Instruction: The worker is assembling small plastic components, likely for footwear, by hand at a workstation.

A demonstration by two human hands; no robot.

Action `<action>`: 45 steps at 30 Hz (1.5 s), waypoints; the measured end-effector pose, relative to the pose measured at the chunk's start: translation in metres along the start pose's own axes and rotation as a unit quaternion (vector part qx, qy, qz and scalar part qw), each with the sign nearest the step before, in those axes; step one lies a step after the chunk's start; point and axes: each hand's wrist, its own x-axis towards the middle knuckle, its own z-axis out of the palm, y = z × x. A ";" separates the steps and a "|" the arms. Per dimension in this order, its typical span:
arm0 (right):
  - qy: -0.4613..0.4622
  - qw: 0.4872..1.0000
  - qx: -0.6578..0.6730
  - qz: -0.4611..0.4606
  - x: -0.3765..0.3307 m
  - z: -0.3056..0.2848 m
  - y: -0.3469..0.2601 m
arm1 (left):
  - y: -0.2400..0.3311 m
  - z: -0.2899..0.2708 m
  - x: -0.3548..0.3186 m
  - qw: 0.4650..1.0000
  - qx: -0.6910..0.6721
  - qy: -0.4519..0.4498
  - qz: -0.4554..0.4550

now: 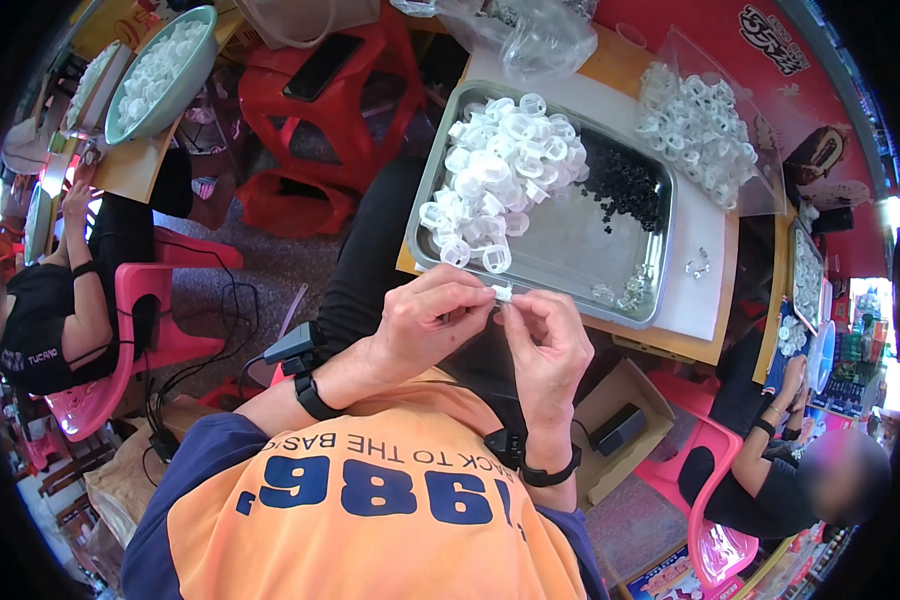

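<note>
Between my two hands, just off the tray's front edge, is a small white plastic part. The fingertips of my left hand pinch it from one side, and my right hand grips it from the other. Fingers partly cover the part, so its full shape is hidden. Beyond them lies a metal tray. A heap of white ring-shaped plastic pieces fills its left side. Small black pieces lie at its far right, and tiny shiny metal bits sit in the near right corner.
A clear bag of white pieces lies right of the tray. A phone rests on a red stool at the left. An open cardboard box stands below the table. Co-workers sit at left and right.
</note>
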 end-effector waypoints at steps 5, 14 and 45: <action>0.022 0.995 -0.064 -0.079 -0.002 0.005 0.000 | 0.000 0.000 0.001 1.000 0.007 0.009 -0.003; 0.054 0.990 -0.088 -0.095 0.001 0.007 0.003 | -0.004 0.000 0.004 1.000 -0.005 -0.012 0.009; -0.242 0.963 0.002 0.115 0.141 -0.136 -0.031 | -0.002 -0.015 0.003 0.987 -0.107 -0.034 -0.112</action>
